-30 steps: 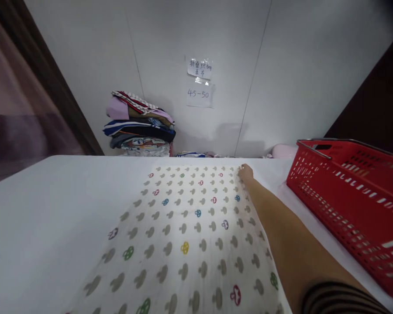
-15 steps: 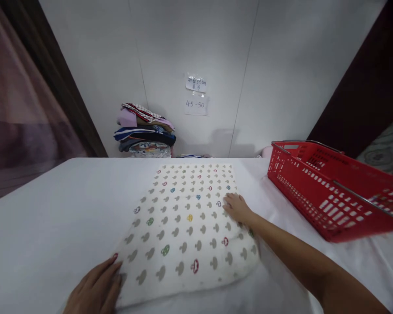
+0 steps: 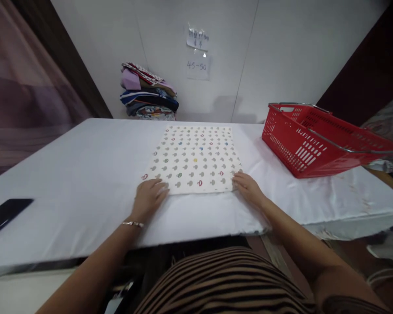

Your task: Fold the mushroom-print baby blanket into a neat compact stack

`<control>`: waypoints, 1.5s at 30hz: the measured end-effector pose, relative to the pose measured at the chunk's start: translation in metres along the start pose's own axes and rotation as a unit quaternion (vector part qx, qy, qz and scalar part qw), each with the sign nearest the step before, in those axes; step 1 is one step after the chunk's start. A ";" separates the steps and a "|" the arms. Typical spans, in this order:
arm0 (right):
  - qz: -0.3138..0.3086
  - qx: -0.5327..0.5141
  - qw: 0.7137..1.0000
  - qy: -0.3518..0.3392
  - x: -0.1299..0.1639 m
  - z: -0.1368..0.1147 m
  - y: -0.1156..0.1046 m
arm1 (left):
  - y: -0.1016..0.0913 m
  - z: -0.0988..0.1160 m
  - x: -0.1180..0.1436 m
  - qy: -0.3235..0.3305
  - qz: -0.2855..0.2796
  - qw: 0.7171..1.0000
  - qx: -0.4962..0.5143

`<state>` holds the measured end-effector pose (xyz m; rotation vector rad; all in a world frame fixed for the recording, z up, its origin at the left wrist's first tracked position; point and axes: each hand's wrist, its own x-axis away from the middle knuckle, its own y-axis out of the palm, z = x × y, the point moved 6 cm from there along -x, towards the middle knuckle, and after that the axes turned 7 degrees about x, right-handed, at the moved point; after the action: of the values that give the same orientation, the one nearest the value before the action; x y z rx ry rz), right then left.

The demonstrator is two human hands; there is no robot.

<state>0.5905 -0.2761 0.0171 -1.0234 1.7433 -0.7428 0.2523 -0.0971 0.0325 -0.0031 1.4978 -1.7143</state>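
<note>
While the mushroom-print cloth [image 3: 194,159] lies flat as a rectangle on the white table [image 3: 68,187], mid-table, I judge the fold partly done, with further folds possibly left. My left hand [image 3: 149,197] rests open with fingers spread on its near left corner; my right hand [image 3: 247,187] lies open at the near right corner. Beyond stand a folded clothes stack [image 3: 149,91] and a red basket [image 3: 311,139]. The wall note [image 3: 198,67] reads "45-50"; the upper slip's writing is illegible.

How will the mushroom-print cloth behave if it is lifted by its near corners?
The cloth lies flat and thin on the table, so it would probably sag and drape, not stay stiff. It looks light. With the left hand and right hand at its near corners, the middle would likely droop.
</note>
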 end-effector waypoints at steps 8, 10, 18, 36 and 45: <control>-0.065 0.041 0.993 -0.086 0.007 -0.049 0.016 | 0.038 0.066 -0.008 0.098 -0.110 0.987 0.057; -0.087 0.056 0.989 -0.106 0.002 -0.057 0.021 | 0.043 0.067 -0.013 0.102 -0.121 0.985 0.060; -0.085 0.047 0.986 -0.136 -0.010 -0.063 0.027 | 0.049 0.061 -0.023 0.044 -0.113 0.986 0.116; -0.053 0.023 0.989 -0.138 -0.013 -0.068 0.029 | 0.046 0.067 -0.022 0.039 -0.109 0.987 0.113; -0.017 0.053 0.989 -0.136 -0.008 -0.069 0.026 | 0.059 0.079 -0.021 0.108 -0.141 0.981 0.074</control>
<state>0.5199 -0.2544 0.0246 -1.0318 1.4417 -0.6749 0.3391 -0.1460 0.0171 0.0542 1.5808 -2.1072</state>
